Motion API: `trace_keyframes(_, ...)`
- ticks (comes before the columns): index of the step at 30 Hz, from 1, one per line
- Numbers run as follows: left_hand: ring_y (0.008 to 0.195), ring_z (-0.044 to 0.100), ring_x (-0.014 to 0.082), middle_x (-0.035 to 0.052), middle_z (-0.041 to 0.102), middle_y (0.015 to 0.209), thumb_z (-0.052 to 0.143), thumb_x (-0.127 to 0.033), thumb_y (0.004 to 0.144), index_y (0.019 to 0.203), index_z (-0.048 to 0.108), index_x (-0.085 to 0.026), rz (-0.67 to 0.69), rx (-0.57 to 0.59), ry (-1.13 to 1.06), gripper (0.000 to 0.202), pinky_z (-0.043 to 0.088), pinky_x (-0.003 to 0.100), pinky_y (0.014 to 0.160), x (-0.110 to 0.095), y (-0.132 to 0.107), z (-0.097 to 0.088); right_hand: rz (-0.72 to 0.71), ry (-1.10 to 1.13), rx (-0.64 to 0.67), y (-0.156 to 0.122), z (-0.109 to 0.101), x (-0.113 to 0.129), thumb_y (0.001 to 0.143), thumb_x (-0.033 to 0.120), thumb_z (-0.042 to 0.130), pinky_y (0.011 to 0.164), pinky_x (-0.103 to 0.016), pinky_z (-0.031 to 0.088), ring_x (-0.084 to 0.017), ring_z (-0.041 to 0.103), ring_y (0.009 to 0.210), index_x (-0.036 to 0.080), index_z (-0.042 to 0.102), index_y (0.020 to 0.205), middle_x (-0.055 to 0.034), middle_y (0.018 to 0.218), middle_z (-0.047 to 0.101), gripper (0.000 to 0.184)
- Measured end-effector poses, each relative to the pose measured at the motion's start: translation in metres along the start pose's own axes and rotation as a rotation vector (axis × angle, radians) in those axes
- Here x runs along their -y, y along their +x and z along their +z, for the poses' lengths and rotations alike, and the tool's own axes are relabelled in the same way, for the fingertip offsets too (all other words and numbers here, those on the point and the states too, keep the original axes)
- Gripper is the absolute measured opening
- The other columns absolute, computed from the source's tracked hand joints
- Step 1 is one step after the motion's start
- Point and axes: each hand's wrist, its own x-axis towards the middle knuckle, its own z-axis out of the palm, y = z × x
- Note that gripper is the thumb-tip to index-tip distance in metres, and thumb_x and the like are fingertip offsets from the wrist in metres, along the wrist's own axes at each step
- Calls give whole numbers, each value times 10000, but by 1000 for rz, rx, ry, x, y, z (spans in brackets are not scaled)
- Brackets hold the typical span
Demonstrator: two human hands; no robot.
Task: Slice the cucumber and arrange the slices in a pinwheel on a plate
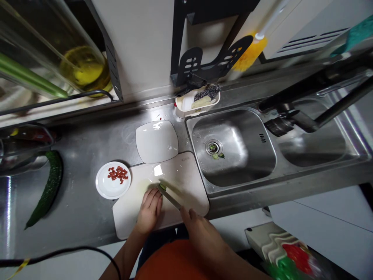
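On the white cutting board (pixel 186 175), my left hand (pixel 150 210) lies with its fingers curled and pressed together over a piece of cucumber, which they mostly hide. My right hand (pixel 201 229) is closed round the handle of a kitchen knife (pixel 171 199). The blade slants up and left, and its tip end is close beside my left fingertips. A green cucumber slice (pixel 162 186) shows right by the blade. Left of the board, a small white plate (pixel 100 182) holds chopped red bits (pixel 118 174). An off-white square plate (pixel 156 142) sits just behind the board.
A whole cucumber (pixel 52 186) lies on the steel counter (pixel 81 144) at left. To the right is a sink (pixel 241 155) with cucumber scraps (pixel 216 156) near its drain, and a black faucet (pixel 279 124) beyond. A scrubber holder (pixel 180 111) stands against the wall.
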Motion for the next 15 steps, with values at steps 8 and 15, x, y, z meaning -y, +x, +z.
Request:
trace_keyframes(8,1097,586,213,85,661,1094,479,-144,888,1154,578,-176,7,2,-3,285,472,446,1000,1,0,0,15,-20,2,1,-7,4,820,-34,270,601,-239,441,-190,660,761,178,523,1223,-105,963,659,522)
trace_keyframes(15,1095,586,218,86,656,1098,478,-144,887,1150,583,-177,9,-2,-1,285,479,445,992,1,1,0,2,-26,2,5,-10,4,833,-12,274,582,-249,439,-194,658,734,183,515,1242,-109,971,659,513)
